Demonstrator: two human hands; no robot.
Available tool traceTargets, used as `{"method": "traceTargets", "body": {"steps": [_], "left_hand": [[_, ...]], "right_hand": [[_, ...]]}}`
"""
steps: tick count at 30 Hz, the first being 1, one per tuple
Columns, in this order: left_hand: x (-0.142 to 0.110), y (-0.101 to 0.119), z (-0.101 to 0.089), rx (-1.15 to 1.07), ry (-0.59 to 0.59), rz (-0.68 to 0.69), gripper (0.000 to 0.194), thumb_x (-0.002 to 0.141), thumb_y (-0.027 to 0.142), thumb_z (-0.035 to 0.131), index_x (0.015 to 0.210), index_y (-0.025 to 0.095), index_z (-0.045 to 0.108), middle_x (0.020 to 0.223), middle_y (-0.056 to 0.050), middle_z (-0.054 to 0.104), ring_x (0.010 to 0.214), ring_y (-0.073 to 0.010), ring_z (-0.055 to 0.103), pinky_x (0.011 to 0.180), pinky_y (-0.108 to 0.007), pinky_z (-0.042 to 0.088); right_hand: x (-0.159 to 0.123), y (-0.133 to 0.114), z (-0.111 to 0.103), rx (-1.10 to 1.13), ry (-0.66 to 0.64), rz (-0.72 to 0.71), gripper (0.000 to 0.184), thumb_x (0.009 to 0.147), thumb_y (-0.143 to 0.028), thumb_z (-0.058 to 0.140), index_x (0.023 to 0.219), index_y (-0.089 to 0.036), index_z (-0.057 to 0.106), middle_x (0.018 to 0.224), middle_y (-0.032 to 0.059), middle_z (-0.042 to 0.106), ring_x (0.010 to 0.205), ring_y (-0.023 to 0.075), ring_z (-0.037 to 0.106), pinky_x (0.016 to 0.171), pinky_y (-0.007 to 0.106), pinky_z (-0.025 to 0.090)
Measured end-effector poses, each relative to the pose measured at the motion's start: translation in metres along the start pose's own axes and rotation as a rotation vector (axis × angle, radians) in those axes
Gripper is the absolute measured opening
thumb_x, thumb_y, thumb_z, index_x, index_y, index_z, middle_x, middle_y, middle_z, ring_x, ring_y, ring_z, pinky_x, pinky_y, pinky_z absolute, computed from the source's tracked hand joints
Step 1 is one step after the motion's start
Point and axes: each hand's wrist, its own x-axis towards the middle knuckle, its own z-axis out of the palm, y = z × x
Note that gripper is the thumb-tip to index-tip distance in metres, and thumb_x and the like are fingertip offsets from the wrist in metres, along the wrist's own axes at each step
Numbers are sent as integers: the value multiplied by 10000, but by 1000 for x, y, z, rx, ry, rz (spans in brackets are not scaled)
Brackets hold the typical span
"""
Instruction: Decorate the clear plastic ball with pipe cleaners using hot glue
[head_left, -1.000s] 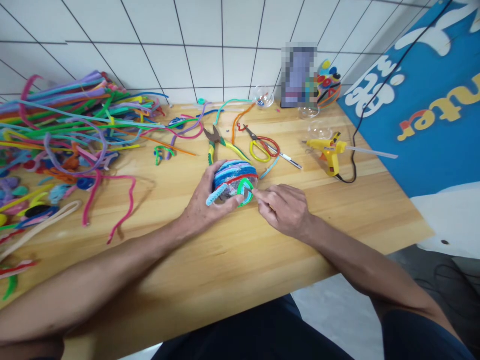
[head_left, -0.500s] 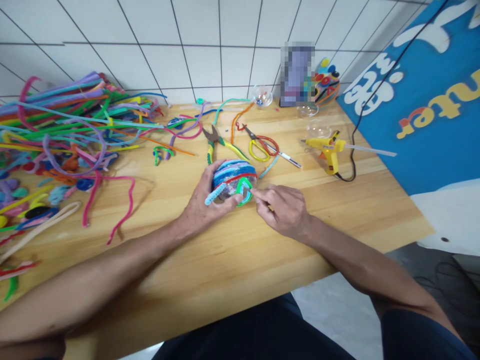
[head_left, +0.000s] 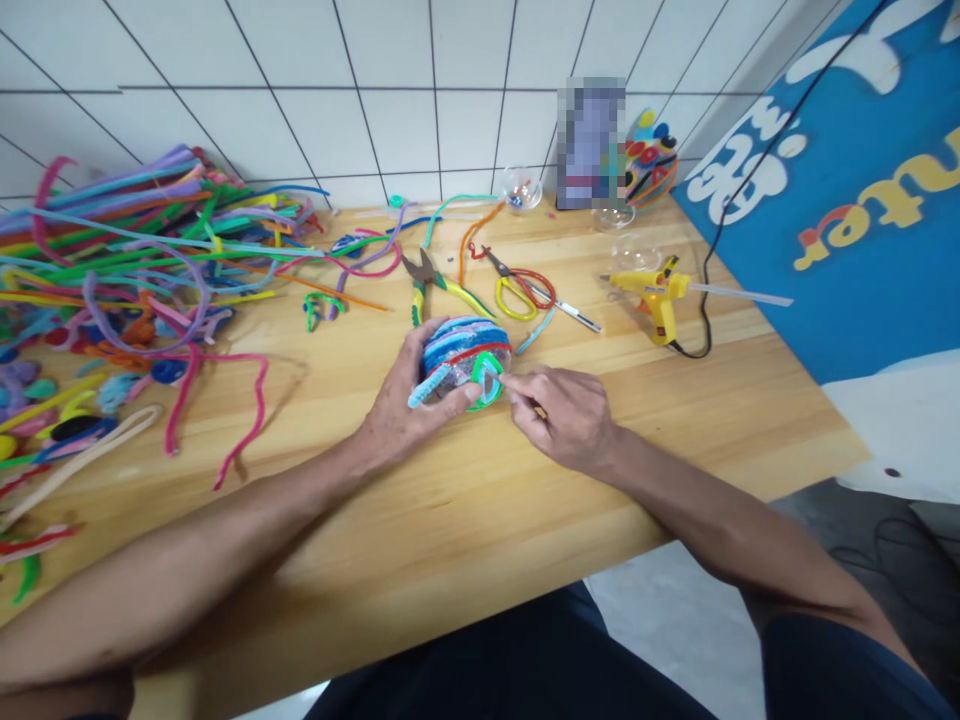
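A clear ball [head_left: 466, 345] banded with blue, lilac and red pipe cleaners rests in my left hand [head_left: 401, 405], its fingers curled round the left side and the thumb along the front. A light blue pipe cleaner piece [head_left: 429, 387] sticks out at the ball's lower left. On the front sits a green pipe cleaner loop [head_left: 487, 366] with light blue inside it. My right hand [head_left: 566, 412] is closed, its index fingertip touching the right edge of that loop. Whether something small is pinched in it, I cannot make out.
Behind the ball lie pliers [head_left: 426, 275], scissors [head_left: 517, 290] and a pen [head_left: 574, 312]. A yellow glue gun [head_left: 660, 300] with a cord stands at right. Heaped pipe cleaners [head_left: 150, 215] cover the left side. Clear half-spheres [head_left: 521, 190] sit near the tiled wall.
Both hands and the ball keep nearly the same pose. The view has shifted slightly; my right fingertip stays at the green loop.
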Motion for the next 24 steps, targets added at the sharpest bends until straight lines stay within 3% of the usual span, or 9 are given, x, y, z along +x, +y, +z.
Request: {"method": "traceTargets", "body": {"steps": [24], "left_hand": [[0, -12, 0, 107, 49, 88, 861, 904, 668, 835, 1565, 294, 430, 1535, -131, 612, 1367, -332, 690, 1146, -525, 625]], "right_hand": [[1, -6, 1, -70, 38, -6, 167, 1029, -78, 586, 1113, -182, 685, 741, -29, 709, 620, 132, 658, 625, 269, 533]]}}
